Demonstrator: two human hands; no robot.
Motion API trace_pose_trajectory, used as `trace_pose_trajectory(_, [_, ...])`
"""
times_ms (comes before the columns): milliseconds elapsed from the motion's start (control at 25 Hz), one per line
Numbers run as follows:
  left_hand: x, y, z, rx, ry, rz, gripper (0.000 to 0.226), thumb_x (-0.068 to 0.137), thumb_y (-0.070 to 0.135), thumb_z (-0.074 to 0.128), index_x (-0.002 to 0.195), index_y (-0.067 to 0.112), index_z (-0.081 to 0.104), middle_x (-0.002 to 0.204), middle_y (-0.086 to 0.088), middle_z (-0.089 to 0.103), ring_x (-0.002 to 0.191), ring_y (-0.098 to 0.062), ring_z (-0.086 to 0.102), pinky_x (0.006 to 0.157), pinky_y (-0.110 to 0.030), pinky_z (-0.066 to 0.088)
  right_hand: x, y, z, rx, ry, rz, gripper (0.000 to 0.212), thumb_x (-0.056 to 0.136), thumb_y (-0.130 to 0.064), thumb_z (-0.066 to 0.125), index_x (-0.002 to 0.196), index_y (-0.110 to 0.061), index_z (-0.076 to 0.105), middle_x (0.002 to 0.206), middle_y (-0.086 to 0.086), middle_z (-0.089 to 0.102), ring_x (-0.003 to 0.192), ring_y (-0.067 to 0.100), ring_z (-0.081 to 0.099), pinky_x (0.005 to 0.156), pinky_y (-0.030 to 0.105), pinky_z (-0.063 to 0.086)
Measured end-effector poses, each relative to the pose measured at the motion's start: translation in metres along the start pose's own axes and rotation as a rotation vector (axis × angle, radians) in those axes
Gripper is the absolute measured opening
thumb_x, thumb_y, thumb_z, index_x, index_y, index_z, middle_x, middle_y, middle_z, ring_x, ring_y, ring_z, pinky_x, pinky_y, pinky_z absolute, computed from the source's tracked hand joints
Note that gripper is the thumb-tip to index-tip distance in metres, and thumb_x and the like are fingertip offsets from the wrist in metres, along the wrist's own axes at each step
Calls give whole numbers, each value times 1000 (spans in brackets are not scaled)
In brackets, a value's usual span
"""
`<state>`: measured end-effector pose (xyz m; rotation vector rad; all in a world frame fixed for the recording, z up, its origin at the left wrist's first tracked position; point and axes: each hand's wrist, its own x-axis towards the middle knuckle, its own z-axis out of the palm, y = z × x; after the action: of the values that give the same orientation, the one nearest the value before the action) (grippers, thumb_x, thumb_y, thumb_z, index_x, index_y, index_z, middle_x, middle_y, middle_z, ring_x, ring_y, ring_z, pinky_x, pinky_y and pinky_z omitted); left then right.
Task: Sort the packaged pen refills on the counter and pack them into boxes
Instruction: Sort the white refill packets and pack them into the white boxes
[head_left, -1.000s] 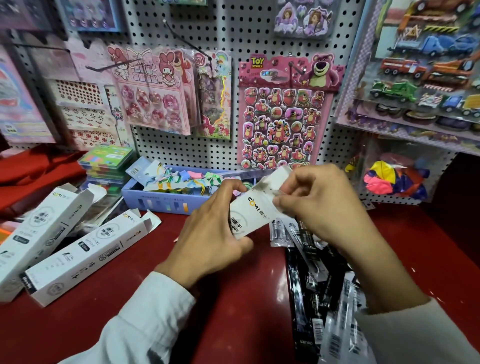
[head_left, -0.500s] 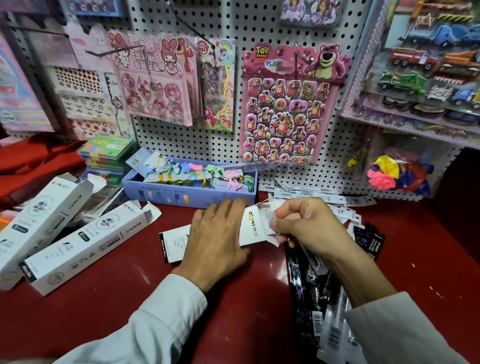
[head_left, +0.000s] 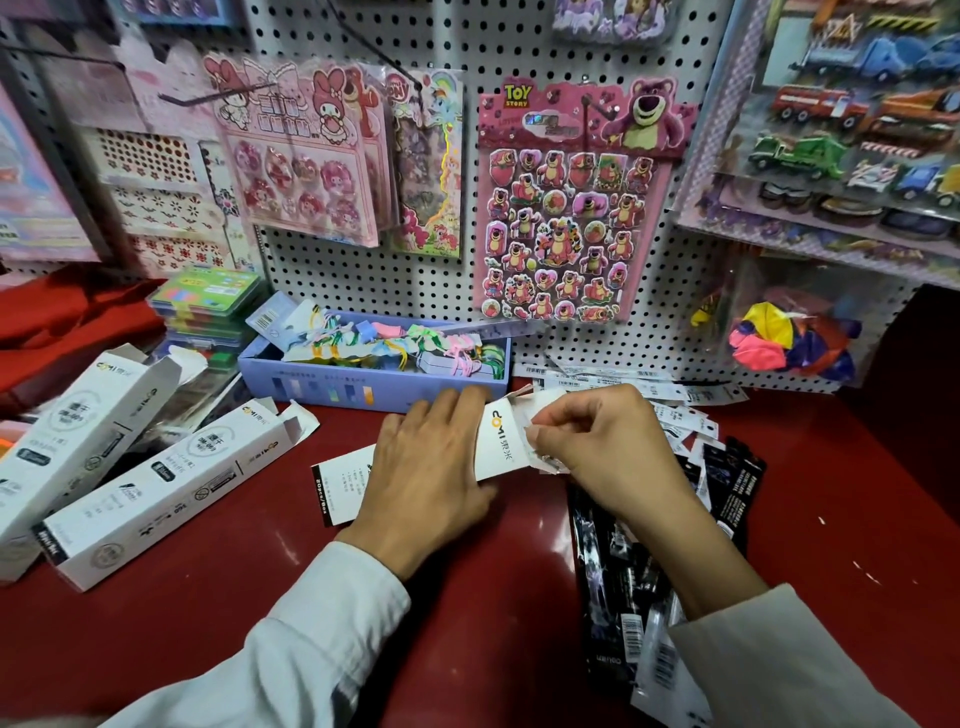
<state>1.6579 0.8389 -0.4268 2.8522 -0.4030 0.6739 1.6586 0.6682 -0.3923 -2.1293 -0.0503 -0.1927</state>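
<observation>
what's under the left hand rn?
The left hand lies flat on a white refill box lying on the red counter; both box ends stick out. The right hand pinches its flap end. Box contents are hidden.

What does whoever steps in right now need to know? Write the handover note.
Left hand: flat on the white box lying on the red counter, pressing it down.
Right hand: pinching at that box's open end; whether a refill is in its fingers is unclear.
Two more white boxes lie at the left with end flaps open.
Packaged refills are still piled loose under and right of the right forearm.
Done: unclear how much is boxed. Left: pack the loose pile, close the boxes.
</observation>
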Motion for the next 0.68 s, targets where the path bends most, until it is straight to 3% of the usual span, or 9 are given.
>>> trace_pose_trajectory(200, [0,1,-1,42,29,36,66,55,41,73,114,23,50,99,1,59,88,-28,57,72,-38,36,0,-1,3,48,-27,-16,11,75,-4,76,66,-11,74,60,16,68,52,17,53,58,33,48])
trace_pose_trajectory(360, [-1,2,0,39,-10,40,66,58,42,71,116,24,47,103,2,58,93,-27,57,74,-37,35,-1,2,10,-63,0,-78,11,74,-4,74,69,-13,77,55,9,66,49,11,48,52,28,44])
trace_pose_trajectory(480, [0,5,-1,-14,-9,-2,69,64,44,69,124,26,40,109,2,57,101,-27,55,77,-38,36,1,5,4,58,24,-57,8,82,-11,73,75,-15,78,60,0,69,55,9,54,58,26,44])
trace_pose_trajectory(560, [5,2,-8,-190,49,-95,75,67,41,73,131,27,35,114,2,59,104,-27,57,79,-38,41,5,7,-5,184,230,-44,9,87,-21,69,83,-21,77,72,-12,73,65,2,62,61,15,47])
trace_pose_trajectory(600, [9,-1,-16,-391,80,-177,76,69,37,76,133,27,35,115,4,61,103,-22,58,81,-36,45,6,8,-9,272,292,-21,7,89,-25,68,90,-24,75,78,-17,73,70,-1,63,63,11,47])
trace_pose_trajectory(680, [18,-8,-31,-1029,126,-354,69,71,28,82,127,24,42,110,9,66,97,-11,63,83,-31,50,5,4,-8,492,194,75,11,91,-30,67,101,-27,70,88,-15,72,79,2,64,65,17,51])
